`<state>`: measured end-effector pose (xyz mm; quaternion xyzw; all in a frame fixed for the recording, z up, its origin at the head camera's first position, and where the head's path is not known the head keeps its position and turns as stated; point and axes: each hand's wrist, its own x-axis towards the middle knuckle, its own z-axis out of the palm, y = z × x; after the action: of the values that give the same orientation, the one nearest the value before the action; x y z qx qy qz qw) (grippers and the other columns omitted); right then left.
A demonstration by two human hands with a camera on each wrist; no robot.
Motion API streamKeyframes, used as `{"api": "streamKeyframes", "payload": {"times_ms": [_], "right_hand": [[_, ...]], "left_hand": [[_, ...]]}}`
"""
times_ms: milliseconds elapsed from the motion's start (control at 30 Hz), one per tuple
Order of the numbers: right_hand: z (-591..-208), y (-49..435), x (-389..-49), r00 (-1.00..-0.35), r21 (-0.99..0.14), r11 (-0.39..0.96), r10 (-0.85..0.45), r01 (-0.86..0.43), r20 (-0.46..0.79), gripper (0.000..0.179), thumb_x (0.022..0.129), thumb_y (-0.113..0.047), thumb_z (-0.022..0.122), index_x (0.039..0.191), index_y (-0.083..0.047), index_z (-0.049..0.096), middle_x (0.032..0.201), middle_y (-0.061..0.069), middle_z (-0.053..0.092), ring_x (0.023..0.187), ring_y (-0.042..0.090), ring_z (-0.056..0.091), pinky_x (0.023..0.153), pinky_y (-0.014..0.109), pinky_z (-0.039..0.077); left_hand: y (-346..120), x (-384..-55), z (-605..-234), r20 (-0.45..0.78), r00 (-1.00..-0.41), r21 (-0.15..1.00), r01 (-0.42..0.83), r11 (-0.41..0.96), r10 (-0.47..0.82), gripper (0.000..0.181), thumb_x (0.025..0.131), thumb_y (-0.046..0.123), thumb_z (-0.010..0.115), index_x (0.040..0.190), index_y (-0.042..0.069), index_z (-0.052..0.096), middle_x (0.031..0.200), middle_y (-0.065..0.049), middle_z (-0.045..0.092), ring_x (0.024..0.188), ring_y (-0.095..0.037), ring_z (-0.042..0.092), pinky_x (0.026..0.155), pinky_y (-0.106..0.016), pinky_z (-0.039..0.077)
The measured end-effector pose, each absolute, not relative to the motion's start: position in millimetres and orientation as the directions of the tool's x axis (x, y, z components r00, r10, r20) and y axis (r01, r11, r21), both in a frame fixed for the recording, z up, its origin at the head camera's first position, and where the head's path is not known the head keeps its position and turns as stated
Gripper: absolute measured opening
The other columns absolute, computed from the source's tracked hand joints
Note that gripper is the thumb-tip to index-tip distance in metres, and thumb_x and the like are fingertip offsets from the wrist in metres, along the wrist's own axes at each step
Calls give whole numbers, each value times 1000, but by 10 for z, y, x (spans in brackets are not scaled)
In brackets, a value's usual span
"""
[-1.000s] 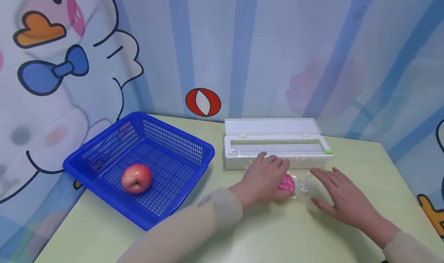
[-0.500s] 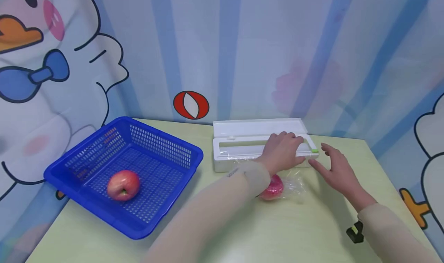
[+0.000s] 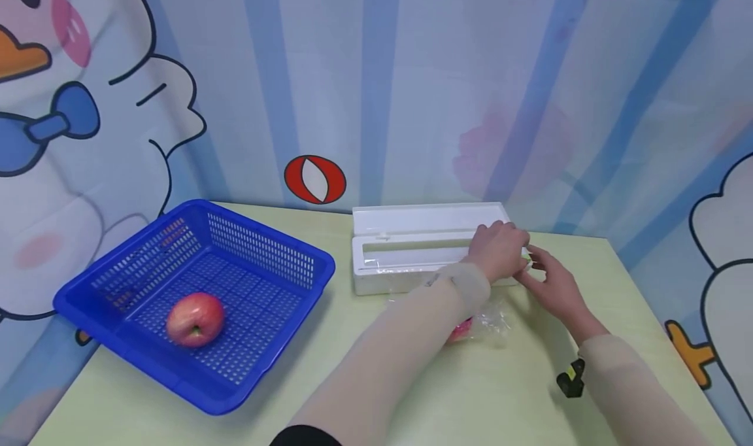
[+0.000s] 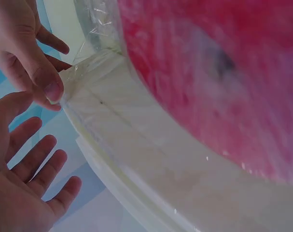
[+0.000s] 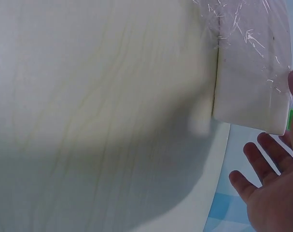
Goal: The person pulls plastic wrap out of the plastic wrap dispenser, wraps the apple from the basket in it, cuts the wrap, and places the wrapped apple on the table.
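Note:
A white cling film dispenser (image 3: pixel 382 280) stands at the back of the table with its lid raised. My left hand (image 3: pixel 497 250) is over its right part, fingers loosely spread in the left wrist view. At the dispenser's right end, my right hand (image 3: pixel 554 289) pinches the small green slide cutter (image 3: pixel 527 256) between thumb and fingertips; its other fingers are spread. Clear cling film (image 3: pixel 494 322) hangs from the front onto the table. Under the film lies a round pink-red thing (image 4: pixel 194 77) with a dark spot in its middle, mostly hidden by my left sleeve in the head view.
A blue plastic basket (image 3: pixel 259 367) stands on the left of the pale table (image 3: pixel 470 407), with a red apple (image 3: pixel 196 320) inside. A printed curtain (image 3: pixel 412 93) hangs right behind the table. A black device (image 3: pixel 570 378) sits at my right wrist.
My left hand has moved from the pink-red thing up and right over the dispenser. My right hand has moved to the dispenser's right end and taken hold of the slide cutter. The head view has shifted.

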<state>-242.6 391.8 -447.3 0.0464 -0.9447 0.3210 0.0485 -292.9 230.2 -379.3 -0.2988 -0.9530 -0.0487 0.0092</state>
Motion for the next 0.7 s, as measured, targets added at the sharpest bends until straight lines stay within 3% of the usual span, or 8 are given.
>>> {"api": "streamKeyframes", "payload": {"times_ms": [367,700], "right_hand": [[-4519,3925,-2473,-988,-591,796,-59,-132,141,64,106,-24,69,156,7,44,152,36,51,137,54,50,111,68,42],[-4483,3985,-2502,-984,-541,830,-50,-137,171,56,104,-25,72,147,7,55,142,35,59,133,55,53,110,69,42]], "left_hand": [[2531,-3011,-3963,69,-837,41,545,837,542,13,104,41,68,113,36,76,117,13,67,112,-8,60,96,-34,48],[2661,-3041,-3976,62,-835,-8,548,837,547,14,108,37,65,116,35,75,120,13,67,115,-7,59,99,-33,48]]}}
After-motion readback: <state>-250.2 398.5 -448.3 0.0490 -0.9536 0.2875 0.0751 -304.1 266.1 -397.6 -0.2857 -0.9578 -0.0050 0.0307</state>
